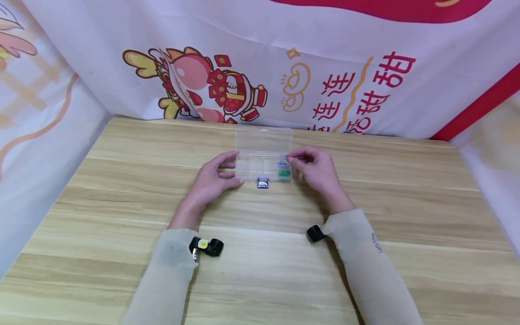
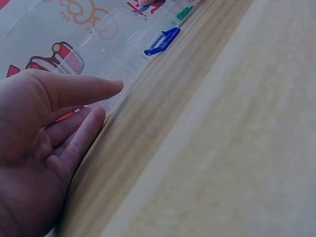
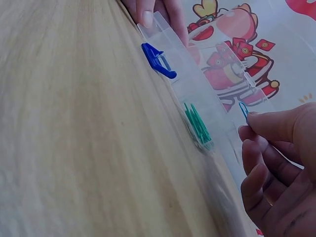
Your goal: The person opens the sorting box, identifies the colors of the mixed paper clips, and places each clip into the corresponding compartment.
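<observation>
A clear plastic compartment box lies on the table with its lid raised at the back. My left hand holds the box's left end, thumb at the front corner and fingers along the side and back. My right hand is over the right end, pinching a blue paper clip between thumb and index finger. Green paper clips lie in the front right compartment. Behind them, something blue shows in the back right compartment, partly hidden by the fingers. A blue latch sticks out at the front.
The box stands on a wood-grain table, close to its back edge. Behind it hangs a white printed cloth, with more cloth at both sides. Each sleeve carries a black wrist camera, like the left one.
</observation>
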A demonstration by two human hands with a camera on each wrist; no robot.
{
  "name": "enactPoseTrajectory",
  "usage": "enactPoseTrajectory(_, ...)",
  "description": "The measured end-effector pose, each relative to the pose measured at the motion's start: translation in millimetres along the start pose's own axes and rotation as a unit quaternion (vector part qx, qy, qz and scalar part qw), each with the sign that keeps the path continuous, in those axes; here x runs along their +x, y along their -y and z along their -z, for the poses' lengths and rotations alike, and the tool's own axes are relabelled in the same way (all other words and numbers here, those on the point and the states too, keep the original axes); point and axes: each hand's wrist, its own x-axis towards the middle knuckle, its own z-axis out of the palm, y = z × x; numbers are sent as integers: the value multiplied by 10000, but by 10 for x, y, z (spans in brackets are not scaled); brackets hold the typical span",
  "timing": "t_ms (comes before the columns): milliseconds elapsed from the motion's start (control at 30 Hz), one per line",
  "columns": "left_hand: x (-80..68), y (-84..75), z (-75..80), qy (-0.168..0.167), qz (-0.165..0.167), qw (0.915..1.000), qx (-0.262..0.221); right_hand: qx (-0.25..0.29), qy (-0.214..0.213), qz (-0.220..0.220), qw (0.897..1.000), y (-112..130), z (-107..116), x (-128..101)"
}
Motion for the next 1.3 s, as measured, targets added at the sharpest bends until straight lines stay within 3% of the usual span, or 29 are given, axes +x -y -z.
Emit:
enactPoseTrajectory(733, -2, 76, 34, 109, -41, 9995, 282, 109, 23, 29, 9999, -78, -72, -29)
enactPoseTrajectory(1300, -15, 119, 52, 117, -174, 9994, 280, -163, -101, 52, 9998, -84, -40, -60)
